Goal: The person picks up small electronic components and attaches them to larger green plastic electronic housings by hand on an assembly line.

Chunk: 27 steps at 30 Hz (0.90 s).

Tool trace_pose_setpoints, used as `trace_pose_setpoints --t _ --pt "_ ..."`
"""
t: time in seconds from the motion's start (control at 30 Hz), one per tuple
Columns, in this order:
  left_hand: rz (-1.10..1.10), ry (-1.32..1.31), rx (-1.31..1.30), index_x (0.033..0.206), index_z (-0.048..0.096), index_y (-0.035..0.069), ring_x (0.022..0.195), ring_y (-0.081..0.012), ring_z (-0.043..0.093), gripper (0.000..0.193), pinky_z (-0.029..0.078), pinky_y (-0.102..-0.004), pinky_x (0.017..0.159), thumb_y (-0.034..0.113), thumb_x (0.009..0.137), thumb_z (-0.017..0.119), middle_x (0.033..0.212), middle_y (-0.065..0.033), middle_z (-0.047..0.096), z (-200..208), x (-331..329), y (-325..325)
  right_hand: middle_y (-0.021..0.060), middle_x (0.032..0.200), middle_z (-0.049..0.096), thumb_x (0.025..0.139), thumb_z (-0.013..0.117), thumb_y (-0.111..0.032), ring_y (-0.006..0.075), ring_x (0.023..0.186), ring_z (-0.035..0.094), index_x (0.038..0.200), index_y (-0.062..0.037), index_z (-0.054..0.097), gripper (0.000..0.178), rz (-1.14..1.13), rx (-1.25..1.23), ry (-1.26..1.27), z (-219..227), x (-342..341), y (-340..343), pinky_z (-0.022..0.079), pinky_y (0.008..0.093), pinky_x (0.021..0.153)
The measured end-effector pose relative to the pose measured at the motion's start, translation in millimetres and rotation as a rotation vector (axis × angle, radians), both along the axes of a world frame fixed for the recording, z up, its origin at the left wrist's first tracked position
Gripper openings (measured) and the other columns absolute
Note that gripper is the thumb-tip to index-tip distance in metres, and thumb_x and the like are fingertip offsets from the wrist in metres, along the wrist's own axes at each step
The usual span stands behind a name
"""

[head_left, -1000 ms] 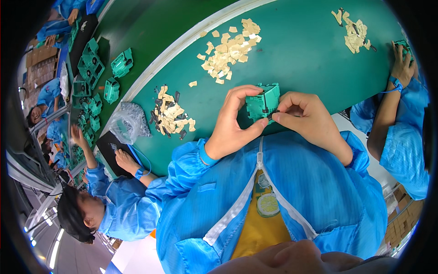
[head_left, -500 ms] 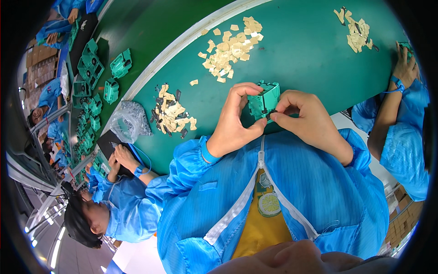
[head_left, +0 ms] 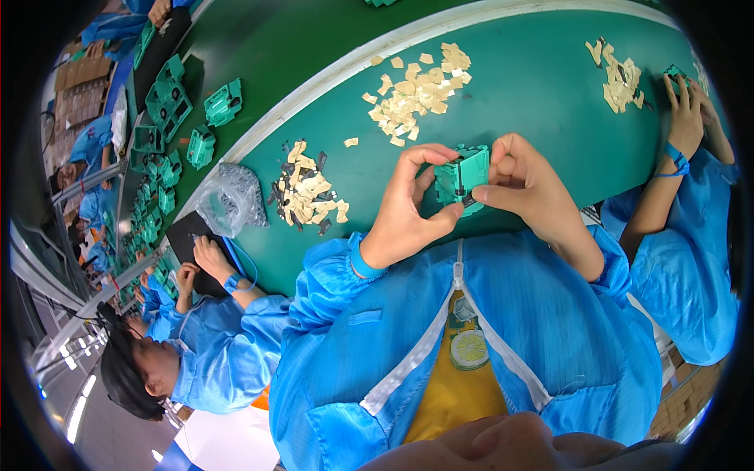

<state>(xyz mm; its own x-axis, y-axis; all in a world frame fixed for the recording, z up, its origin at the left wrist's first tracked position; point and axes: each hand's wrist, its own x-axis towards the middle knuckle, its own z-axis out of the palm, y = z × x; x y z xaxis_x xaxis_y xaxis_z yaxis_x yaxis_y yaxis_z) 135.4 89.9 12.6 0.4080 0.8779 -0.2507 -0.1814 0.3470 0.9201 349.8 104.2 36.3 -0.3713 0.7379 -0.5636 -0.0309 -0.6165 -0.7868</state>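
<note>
A small green plastic housing (head_left: pixel 472 169) with dark edges and recesses is held up above the green work surface, close to my jacket. My left hand (head_left: pixel 404 208) grips it from the left, fingers over the far top edge and thumb at its near lower corner. On the right side, my right hand (head_left: pixel 536 192) closes on the same housing, its thumb pressed to the near face and its other fingers curled behind. A small black part (head_left: pixel 469 199) shows at the housing's lower edge, between my two thumbs; part of it is hidden.
Cream paper scraps (head_left: pixel 420 94) lie beyond my hands, with a mixed pile of cream and black pieces (head_left: pixel 309 188) to the left. Beside that sits a clear bag of small parts (head_left: pixel 232 200). More green housings (head_left: pixel 224 102) stand past the pale rail (head_left: pixel 314 98). Co-workers sit on both sides.
My right hand has shifted from a pinch at the lower black part to a hold on the housing's right side. The housing has turned slightly, and the whole view has shifted a little.
</note>
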Motion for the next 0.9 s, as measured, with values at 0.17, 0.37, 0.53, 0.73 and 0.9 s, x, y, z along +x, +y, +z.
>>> trace_pose_setpoints --t 0.17,0.37,0.53,0.73,0.9 --pt "0.074 -0.052 0.167 0.138 0.037 0.008 0.137 -0.0297 0.041 0.076 0.034 -0.0471 0.115 -0.010 0.074 0.075 0.145 -0.0169 0.039 7 -5 5 0.0042 0.090 0.068 0.088 0.071 0.001 0.0089 0.083 0.062 0.105 -0.0082 0.046 0.032 -0.171 -0.082 0.249 2 -12 21 0.046 0.0235 0.072" --pt "0.121 0.388 0.434 0.141 0.036 0.006 0.138 -0.0315 0.043 0.082 0.039 -0.0471 0.113 0.000 0.075 0.083 0.148 -0.0194 0.039 11 -17 9 0.0051 0.099 0.068 0.089 0.069 0.003 0.0110 0.089 0.063 0.110 -0.0081 0.048 0.031 -0.116 -0.010 0.312 11 -29 41 0.049 0.0259 0.080" --pt "0.183 0.472 0.577 0.139 0.038 0.005 0.133 -0.0343 0.048 0.080 0.041 -0.0473 0.110 0.003 0.074 0.084 0.144 -0.0197 0.046 31 -48 4 0.0056 0.102 0.065 0.089 0.071 0.000 0.0113 0.093 0.063 0.114 -0.0077 0.048 0.035 0.079 -0.027 0.432 18 -52 60 0.050 0.0264 0.082" --pt "0.318 0.884 0.746 0.141 0.041 0.003 0.131 -0.0377 0.048 0.081 0.042 -0.0462 0.106 0.010 0.073 0.085 0.147 -0.0195 0.046 35 -86 2 0.0035 0.095 0.061 0.082 0.080 -0.007 0.0102 0.084 0.062 0.112 -0.0034 0.053 0.041 0.431 0.387 -0.166 36 -111 91 0.051 0.0258 0.076" --pt "0.749 0.982 0.523 0.138 0.047 0.001 0.131 -0.0293 0.050 0.066 0.044 -0.0414 0.104 0.011 0.081 0.078 0.144 -0.0164 0.050 38 -135 -9 0.0110 0.108 0.064 0.092 0.071 -0.024 0.0193 0.093 0.067 0.119 0.0023 0.055 0.041 0.338 0.253 -0.116 -12 -153 180 0.053 0.0285 0.085"
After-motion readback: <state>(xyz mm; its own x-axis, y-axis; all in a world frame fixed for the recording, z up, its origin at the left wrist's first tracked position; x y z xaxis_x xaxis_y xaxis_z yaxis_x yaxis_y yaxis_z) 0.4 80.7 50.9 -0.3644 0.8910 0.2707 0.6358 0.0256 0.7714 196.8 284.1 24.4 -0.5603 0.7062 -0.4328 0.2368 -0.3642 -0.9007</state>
